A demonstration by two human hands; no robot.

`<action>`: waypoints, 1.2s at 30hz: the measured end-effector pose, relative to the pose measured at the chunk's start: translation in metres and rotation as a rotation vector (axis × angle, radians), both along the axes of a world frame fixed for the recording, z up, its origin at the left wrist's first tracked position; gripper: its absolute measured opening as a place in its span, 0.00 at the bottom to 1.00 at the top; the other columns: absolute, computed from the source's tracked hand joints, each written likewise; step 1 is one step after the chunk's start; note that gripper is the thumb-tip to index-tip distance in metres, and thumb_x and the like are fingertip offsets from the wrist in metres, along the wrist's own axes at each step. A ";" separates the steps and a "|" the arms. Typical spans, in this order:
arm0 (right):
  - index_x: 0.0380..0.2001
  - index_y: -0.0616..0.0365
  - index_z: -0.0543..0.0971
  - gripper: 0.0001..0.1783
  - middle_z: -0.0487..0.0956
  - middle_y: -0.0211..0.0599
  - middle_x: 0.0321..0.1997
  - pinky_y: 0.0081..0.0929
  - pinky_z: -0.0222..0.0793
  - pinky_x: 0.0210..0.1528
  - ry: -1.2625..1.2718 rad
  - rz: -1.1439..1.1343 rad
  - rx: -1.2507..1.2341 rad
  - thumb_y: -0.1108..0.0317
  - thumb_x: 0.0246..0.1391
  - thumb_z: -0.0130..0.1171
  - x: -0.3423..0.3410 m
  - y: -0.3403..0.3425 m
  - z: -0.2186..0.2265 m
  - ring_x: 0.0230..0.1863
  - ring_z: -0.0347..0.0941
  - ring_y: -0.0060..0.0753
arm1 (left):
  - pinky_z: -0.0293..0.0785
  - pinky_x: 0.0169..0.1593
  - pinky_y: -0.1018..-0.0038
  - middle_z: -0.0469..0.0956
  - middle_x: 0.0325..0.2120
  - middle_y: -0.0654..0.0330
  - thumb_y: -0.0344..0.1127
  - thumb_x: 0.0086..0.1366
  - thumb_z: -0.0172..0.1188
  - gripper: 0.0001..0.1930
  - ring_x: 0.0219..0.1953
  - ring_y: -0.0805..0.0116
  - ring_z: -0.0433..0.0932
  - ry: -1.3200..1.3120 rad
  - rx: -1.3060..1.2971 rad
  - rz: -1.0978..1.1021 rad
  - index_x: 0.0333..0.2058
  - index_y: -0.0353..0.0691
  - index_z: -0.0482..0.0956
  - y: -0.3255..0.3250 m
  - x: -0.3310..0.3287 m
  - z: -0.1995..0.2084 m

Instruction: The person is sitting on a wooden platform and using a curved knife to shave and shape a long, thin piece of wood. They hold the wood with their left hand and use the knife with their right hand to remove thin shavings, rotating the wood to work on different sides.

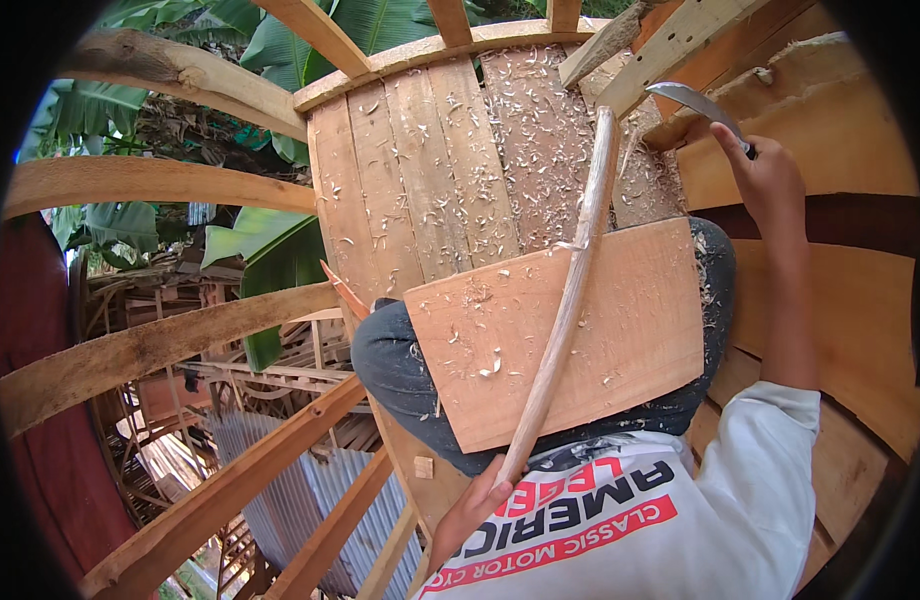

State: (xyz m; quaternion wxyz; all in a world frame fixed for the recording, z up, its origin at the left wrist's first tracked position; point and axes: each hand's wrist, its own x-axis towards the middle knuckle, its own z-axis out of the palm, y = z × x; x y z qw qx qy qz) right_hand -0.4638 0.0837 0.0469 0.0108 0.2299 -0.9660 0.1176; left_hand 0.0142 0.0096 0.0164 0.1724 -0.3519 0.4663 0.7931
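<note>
My left hand point(477, 508) is closed around the lower end of a long, slightly bent wooden stick point(557, 360), close to my belly. The stick slants up and away across a flat wooden board point(610, 290) that lies on my lap, its far end beyond the board's edge. A small curl of shaving clings to the stick near its middle. Raised at the far right, my right hand point(765, 175) grips a curved knife point(692, 100). Its pale hooked blade points left, apart from the stick; the handle is mostly hidden in my fingers.
Wood shavings point(495, 362) lie on the board and over the plank floor point(410, 180) ahead. Curved timber ribs point(170, 330) rise at the left, with corrugated sheets point(270, 500) below. A pierced beam point(670, 60) juts in near the knife. Wide planks point(810, 330) wall the right side.
</note>
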 end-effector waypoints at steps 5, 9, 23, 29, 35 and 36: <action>0.13 0.59 0.77 0.39 0.71 0.46 0.11 0.37 0.68 0.21 -0.058 0.494 -0.077 0.29 0.44 0.53 0.105 0.013 -0.011 0.16 0.73 0.45 | 0.60 0.54 0.75 0.70 0.45 0.49 0.55 0.68 0.43 0.32 0.49 0.65 0.67 -0.005 -0.013 0.022 0.56 0.29 0.59 0.001 -0.007 -0.005; 0.13 0.59 0.77 0.39 0.73 0.44 0.11 0.37 0.69 0.21 -0.039 0.542 0.070 0.28 0.45 0.51 0.113 -0.001 -0.017 0.16 0.74 0.45 | 0.59 0.55 0.75 0.69 0.46 0.49 0.57 0.67 0.43 0.33 0.50 0.64 0.67 0.077 -0.061 -0.031 0.56 0.30 0.59 0.005 0.003 -0.019; 0.17 0.59 0.81 0.38 0.73 0.46 0.12 0.37 0.69 0.22 -0.169 0.475 -0.110 0.30 0.44 0.54 0.112 0.011 -0.012 0.17 0.74 0.46 | 0.61 0.50 0.77 0.69 0.39 0.55 0.53 0.69 0.44 0.25 0.44 0.69 0.67 -0.019 -0.126 0.067 0.50 0.34 0.63 0.016 -0.012 0.007; 0.12 0.61 0.80 0.40 0.72 0.44 0.09 0.34 0.68 0.18 -0.257 0.632 -0.090 0.28 0.43 0.53 0.151 0.030 -0.023 0.12 0.72 0.43 | 0.59 0.53 0.76 0.67 0.42 0.55 0.54 0.68 0.45 0.27 0.46 0.69 0.65 -0.022 -0.142 0.060 0.51 0.34 0.62 0.018 -0.013 0.008; 0.11 0.59 0.79 0.40 0.71 0.42 0.08 0.32 0.68 0.18 -0.146 0.578 -0.038 0.26 0.39 0.54 0.140 0.027 -0.029 0.12 0.72 0.43 | 0.61 0.48 0.78 0.67 0.37 0.58 0.53 0.69 0.44 0.26 0.41 0.72 0.65 -0.019 -0.168 0.063 0.50 0.33 0.62 0.024 -0.012 0.005; 0.11 0.58 0.78 0.39 0.71 0.42 0.09 0.33 0.68 0.18 -0.143 0.576 -0.018 0.27 0.38 0.56 0.138 0.026 -0.027 0.14 0.72 0.43 | 0.61 0.47 0.78 0.67 0.36 0.59 0.53 0.69 0.43 0.25 0.40 0.72 0.65 -0.011 -0.178 0.051 0.49 0.33 0.62 0.024 -0.012 0.003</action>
